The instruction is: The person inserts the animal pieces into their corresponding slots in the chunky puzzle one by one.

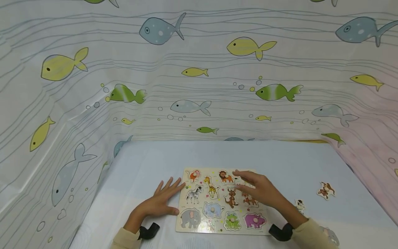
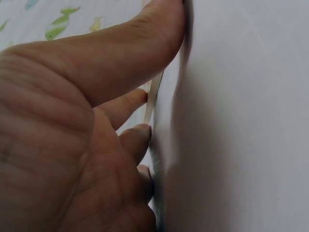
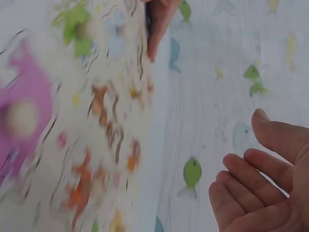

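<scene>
A wooden knob-puzzle board (image 1: 182, 199) with animal pictures lies flat on the table. My left hand (image 1: 161, 201) rests at its left edge, fingers spread and thumb near the lower corner; in the left wrist view, fingertips (image 2: 140, 137) are right at the board's side. Above the board's upper right part is my right hand (image 1: 259, 186), fingers loosely bent and holding nothing, hiding that corner. The right wrist view shows this hand's fingers (image 3: 256, 186) apart from the board. Knobbed pieces sit in the board, among them a green frog (image 1: 232, 221) and a purple hippo (image 1: 255, 220).
Loose pieces lie to the right of the board: a brown monkey (image 1: 325, 190), a zebra (image 1: 300, 204) and a grey elephant (image 1: 331, 236) partly behind the right sleeve (image 1: 311, 235). A fish-patterned cloth (image 1: 217, 86) hangs behind the table (image 1: 155, 155) and along both sides.
</scene>
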Motion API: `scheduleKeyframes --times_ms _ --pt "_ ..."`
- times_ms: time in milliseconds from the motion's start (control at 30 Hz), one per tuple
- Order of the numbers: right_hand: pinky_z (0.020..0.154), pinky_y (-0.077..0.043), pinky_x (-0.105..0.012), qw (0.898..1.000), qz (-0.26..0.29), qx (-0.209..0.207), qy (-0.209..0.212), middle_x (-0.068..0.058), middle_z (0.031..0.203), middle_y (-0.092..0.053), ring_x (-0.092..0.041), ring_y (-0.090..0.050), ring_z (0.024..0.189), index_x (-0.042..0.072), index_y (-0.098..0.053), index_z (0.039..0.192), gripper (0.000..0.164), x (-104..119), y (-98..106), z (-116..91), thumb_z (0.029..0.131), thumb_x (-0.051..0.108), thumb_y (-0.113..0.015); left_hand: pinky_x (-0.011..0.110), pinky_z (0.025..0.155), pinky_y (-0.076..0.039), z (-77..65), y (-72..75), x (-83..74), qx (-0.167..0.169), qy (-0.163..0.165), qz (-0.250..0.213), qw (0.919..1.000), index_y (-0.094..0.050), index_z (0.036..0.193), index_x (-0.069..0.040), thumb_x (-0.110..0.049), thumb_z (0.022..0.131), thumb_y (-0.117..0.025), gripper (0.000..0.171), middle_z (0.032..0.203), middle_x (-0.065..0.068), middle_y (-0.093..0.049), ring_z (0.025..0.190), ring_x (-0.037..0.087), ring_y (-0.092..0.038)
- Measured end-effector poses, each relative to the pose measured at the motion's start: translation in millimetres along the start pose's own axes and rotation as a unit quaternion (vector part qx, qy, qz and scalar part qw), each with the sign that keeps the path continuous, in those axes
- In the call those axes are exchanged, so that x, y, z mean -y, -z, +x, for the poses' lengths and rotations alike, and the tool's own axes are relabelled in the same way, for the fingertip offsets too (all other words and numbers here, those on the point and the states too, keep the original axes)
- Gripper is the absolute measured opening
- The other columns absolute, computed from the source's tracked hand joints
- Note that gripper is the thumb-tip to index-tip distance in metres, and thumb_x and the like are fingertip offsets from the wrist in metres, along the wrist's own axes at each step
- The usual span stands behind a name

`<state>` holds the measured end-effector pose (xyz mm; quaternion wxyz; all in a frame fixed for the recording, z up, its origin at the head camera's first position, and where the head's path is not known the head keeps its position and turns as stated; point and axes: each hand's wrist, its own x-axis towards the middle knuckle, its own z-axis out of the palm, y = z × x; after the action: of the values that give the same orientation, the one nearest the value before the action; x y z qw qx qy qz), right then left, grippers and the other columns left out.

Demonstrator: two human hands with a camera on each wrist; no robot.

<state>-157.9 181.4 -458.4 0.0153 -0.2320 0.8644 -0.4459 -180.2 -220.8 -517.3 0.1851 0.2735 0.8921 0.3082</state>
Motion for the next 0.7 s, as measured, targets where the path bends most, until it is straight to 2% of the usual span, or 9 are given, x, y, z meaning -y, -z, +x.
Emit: scheduleKeyframes --times_ms 133,267,367,467,533,600,700 --pt "0.098 -0.055 -0.035 0.997 -0.051 -0.039 -0.033 -0.006 0.137 -0.065 -0.03 -0.063 0.125 0.015 -0.063 0.134 0.044 -11.1 24.1 -32.4 0.093 0.028 -0.07 0.064 0.12 0.014 -1.0 -2.2 -0.3 0.001 0.0 -0.009 1.0 -0.029 0.159 -0.021 -0.046 0.079 -0.077 0.096 0.169 0.01 -0.012 0.155 0.043 0.005" --pt "0.093 -0.056 -0.019 0.993 -0.076 -0.065 -0.056 -0.007 0.132 -0.067 -0.002 -0.063 0.12 0.016 -0.064 0.132 0.041 -24.2 46.8 -66.8 0.092 0.023 -0.072 0.065 0.119 0.014 -2.5 -3.2 -1.5 0.004 0.002 -0.016 0.9999 -0.029 0.159 -0.021 -0.046 0.079 -0.077 0.096 0.169 0.01 -0.012 0.155 0.043 0.005" --pt "0.087 -0.053 -0.01 0.99 -0.083 -0.081 -0.079 -0.007 0.13 -0.069 0.016 -0.054 0.116 0.017 -0.064 0.132 0.041 -31.7 64.9 -90.0 0.092 0.024 -0.071 0.065 0.119 0.014 -2.4 -1.4 -2.8 0.003 0.004 -0.011 0.9999 -0.029 0.159 -0.021 -0.047 0.079 -0.077 0.096 0.169 0.01 -0.012 0.155 0.043 0.005" --pt "0.082 -0.053 -0.009 0.985 -0.079 -0.088 -0.123 0.005 0.131 -0.067 0.02 -0.052 0.113 0.016 -0.061 0.136 0.043 -36.7 81.9 -112.4 0.095 0.025 -0.068 0.065 0.119 0.014 -2.6 0.5 -3.4 0.0 0.004 -0.009 1.0 -0.029 0.159 -0.021 -0.046 0.079 -0.077 0.096 0.169 0.01 -0.012 0.155 0.043 0.004" --pt "0.08 -0.052 -0.007 0.98 -0.07 -0.095 -0.161 0.016 0.131 -0.064 0.023 -0.049 0.113 0.015 -0.059 0.138 0.044 -41.6 89.8 -127.7 0.097 0.027 -0.066 0.065 0.119 0.013 -2.7 1.0 -3.4 -0.001 0.004 -0.007 1.0 -0.029 0.159 -0.021 -0.045 0.078 -0.077 0.097 0.169 0.01 -0.012 0.155 0.043 0.004" --pt "0.077 -0.052 -0.006 0.973 -0.069 -0.103 -0.193 0.028 0.13 -0.059 0.026 -0.047 0.111 0.013 -0.058 0.14 0.045 -47.8 94.2 -144.1 0.098 0.029 -0.064 0.065 0.119 0.013 -2.5 0.8 -3.2 0.0 0.004 -0.006 1.0 -0.029 0.159 -0.022 -0.045 0.078 -0.077 0.097 0.169 0.01 -0.012 0.155 0.043 0.004" --pt "0.074 -0.051 -0.005 0.964 -0.076 -0.122 -0.225 0.039 0.126 -0.051 0.029 -0.044 0.109 0.012 -0.056 0.142 0.048 -58.0 93.9 -169.3 0.098 0.031 -0.064 0.065 0.119 0.013 -1.9 0.2 -3.0 0.002 0.002 -0.003 1.0 -0.029 0.159 -0.022 -0.046 0.078 -0.077 0.097 0.169 0.01 -0.013 0.155 0.043 0.004"
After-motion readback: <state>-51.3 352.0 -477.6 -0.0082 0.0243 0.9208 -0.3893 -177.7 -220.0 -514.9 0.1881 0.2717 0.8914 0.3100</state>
